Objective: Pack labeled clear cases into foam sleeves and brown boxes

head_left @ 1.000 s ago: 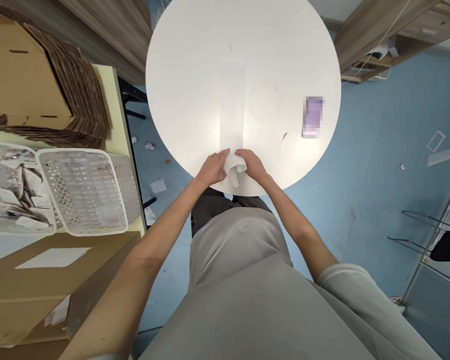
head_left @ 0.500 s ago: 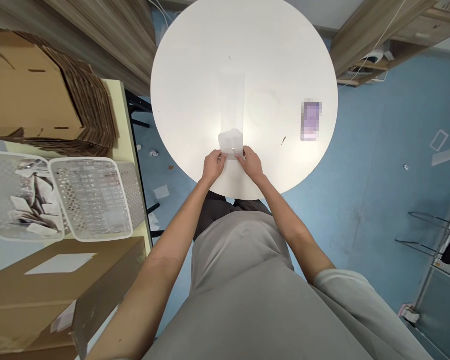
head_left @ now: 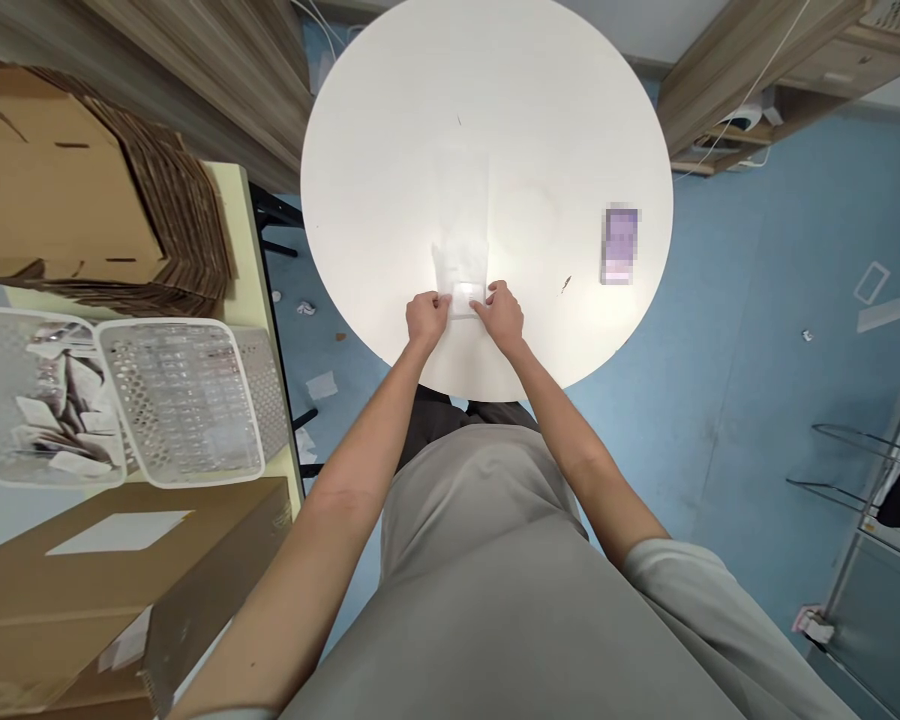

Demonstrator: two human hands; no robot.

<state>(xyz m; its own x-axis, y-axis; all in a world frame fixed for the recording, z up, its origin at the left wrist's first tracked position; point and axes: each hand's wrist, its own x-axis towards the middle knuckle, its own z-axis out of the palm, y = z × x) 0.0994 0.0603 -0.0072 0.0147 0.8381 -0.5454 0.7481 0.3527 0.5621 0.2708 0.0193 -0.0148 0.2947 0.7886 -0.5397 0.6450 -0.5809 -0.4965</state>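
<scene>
A long, clear plastic piece (head_left: 463, 210) lies on the round white table (head_left: 375, 180), pointing away from me. At its near end is a small whitish, translucent piece (head_left: 462, 268) with a bright patch. My left hand (head_left: 427, 320) pinches the left edge of this small piece. On its right edge, my right hand (head_left: 499, 314) has the thumb pressed down and the fingers curled. Fine edges of the plastic are hard to make out against the white surface.
A blurred purple object (head_left: 620, 245) lies at the table's right. On the left side table (head_left: 232, 215) are stacked flat cardboard (head_left: 60, 190), two white baskets (head_left: 259, 440) (head_left: 124, 450) with packaged items, and a large cardboard box (head_left: 60, 580).
The whitish piece between my hands now lies flatter and its raised far edge has gone down. My right hand's fingers have lifted slightly; both hands stay in nearly the same place.
</scene>
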